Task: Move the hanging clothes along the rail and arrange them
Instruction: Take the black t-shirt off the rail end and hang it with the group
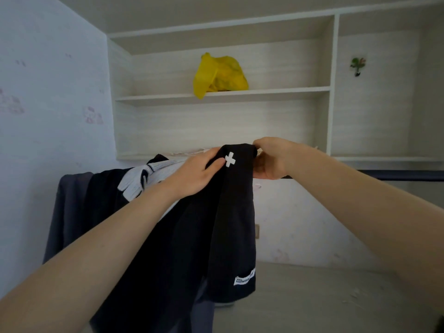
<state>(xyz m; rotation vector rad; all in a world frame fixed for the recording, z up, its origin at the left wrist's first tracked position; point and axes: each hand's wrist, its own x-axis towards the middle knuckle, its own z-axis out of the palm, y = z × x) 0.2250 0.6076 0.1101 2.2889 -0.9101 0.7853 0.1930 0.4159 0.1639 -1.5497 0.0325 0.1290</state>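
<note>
White shelves fill the wall above a dark rail; a yellow bag sits on one. A black garment hangs over the rail, other clothes bunched at its left. Left hand and right hand each pinch its top, grip closed on cloth.

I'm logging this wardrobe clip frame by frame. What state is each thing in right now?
left hand: grips the black garment's top, thumb by the white cross.
right hand: pinches the same top from the right.
black garment: held up at the rail, hanging down.
rail: bare to the right.
other clothes: bunched at the left.
yellow bag: slumped on the shelf.
</note>
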